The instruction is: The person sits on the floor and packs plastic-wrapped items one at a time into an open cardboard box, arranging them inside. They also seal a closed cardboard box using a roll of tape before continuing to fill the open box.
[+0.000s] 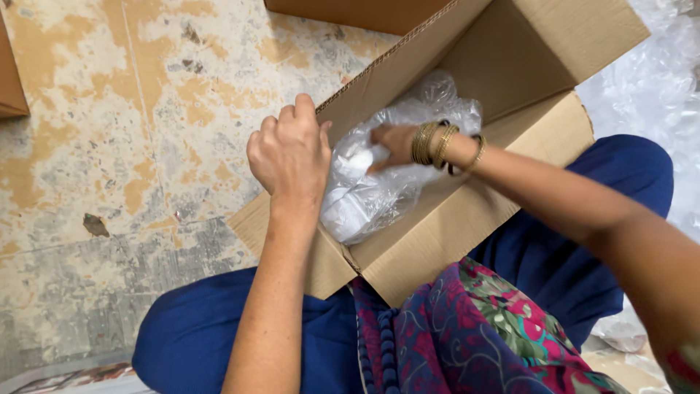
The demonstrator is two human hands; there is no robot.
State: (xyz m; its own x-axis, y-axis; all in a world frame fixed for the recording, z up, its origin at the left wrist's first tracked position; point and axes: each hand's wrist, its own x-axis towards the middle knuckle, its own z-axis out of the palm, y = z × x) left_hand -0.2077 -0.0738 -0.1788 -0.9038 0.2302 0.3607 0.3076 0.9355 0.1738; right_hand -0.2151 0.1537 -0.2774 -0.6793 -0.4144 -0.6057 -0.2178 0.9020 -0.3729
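fingers (pixel 306 109) of the left hand (pixel 290 155) are curled over the edge of a cardboard box (pixel 437 241), gripping its flap. just beside them, inside the box, a clear plastic bag (pixel 364 197) of white items is pressed by the right hand (pixel 390 142); whether those fingers grip it cannot be told. gold bangles (pixel 434 144) are worn at that wrist.

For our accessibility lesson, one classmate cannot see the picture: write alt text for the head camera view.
A seated person's right hand presses a clear plastic bag of white items into an open cardboard box on their lap, while the left hand grips the box's side wall. Gold bangles circle the right wrist; worn, patchy floor lies beyond.
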